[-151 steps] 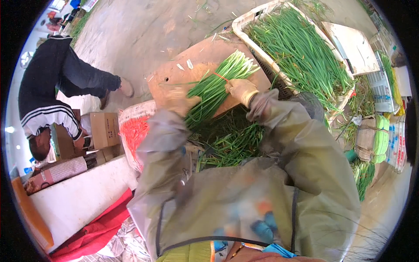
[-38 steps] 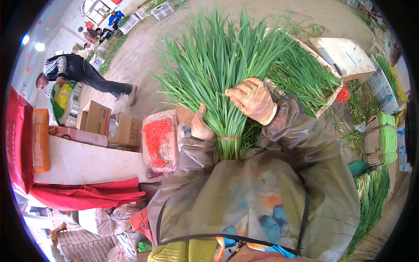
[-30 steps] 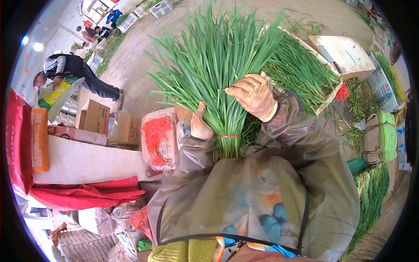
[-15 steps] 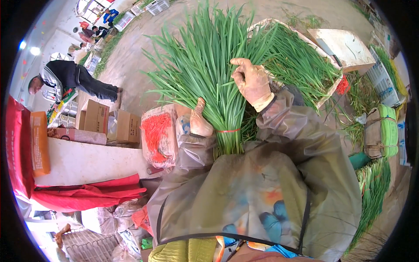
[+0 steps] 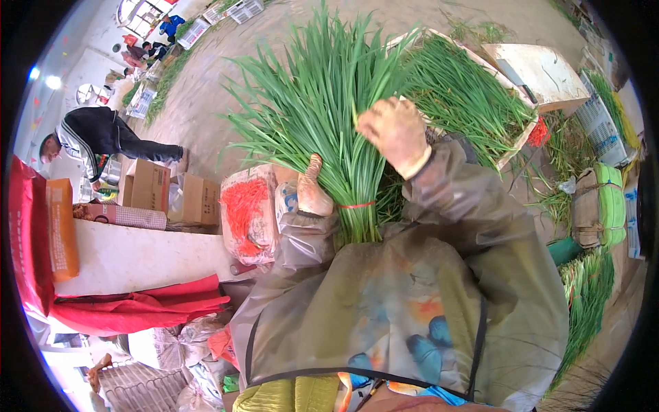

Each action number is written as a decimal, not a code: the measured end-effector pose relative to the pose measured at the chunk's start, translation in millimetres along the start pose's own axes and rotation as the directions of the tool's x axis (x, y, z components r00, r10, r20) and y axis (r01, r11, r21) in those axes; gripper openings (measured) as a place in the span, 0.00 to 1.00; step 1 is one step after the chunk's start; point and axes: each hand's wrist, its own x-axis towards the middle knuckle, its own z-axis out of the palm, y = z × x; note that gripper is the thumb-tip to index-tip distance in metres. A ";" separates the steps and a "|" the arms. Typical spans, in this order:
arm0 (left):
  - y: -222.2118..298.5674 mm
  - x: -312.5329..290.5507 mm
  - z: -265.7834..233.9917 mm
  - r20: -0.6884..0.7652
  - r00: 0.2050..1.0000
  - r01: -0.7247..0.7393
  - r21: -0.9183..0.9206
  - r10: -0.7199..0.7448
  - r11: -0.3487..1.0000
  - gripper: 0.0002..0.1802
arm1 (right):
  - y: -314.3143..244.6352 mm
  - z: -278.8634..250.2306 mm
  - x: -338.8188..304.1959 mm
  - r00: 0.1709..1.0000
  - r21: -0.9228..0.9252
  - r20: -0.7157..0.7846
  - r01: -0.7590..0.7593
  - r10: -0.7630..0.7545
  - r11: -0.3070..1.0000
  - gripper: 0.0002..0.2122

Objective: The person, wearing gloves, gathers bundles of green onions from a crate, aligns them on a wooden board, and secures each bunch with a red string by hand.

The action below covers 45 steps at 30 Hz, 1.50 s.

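A large bunch of green garlic chives [image 5: 319, 117] fans out in front of me, bound low on its stalks by a thin red band [image 5: 358, 205]. My left hand [image 5: 312, 192], in a pale glove, grips the bunch from its left side above the band; most of its fingers are hidden behind the leaves. My gloved right hand [image 5: 398, 134] is at the right side of the bunch with its fingers curled in, pinching a yellowish chive leaf [image 5: 355, 113] at their tips. The stalk ends rest against my translucent smock [image 5: 384, 288].
Loose chives fill a white-rimmed box [image 5: 508, 156] on the right. Red bands lie on a pad [image 5: 250, 213] at left, near cardboard boxes [image 5: 199, 199]. A person [image 5: 110, 134] bends over farther left. More chives [image 5: 587, 302] stand at lower right.
My right hand has moved slightly down and left, its raised index finger now curled toward the leaves. My left hand stays on the bunch. The person at left has bent lower.
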 end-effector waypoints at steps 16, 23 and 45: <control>3.1 1.0 -0.2 0.018 1.000 -0.004 0.103 0.002 0.995 0.18 | -33.9 -22.9 -37.9 0.619 0.613 0.774 -0.785 -0.134 -0.084 0.05; 10.9 -10.3 15.1 0.002 1.000 -0.023 0.090 0.023 0.996 0.18 | -16.1 -92.8 -26.1 0.368 0.364 0.662 -0.919 -0.653 -0.148 0.08; 0.6 -16.6 27.8 0.088 0.989 -0.113 -0.035 0.115 0.993 0.23 | -46.8 -8.4 53.1 0.983 0.592 0.157 -0.018 -0.093 0.806 0.05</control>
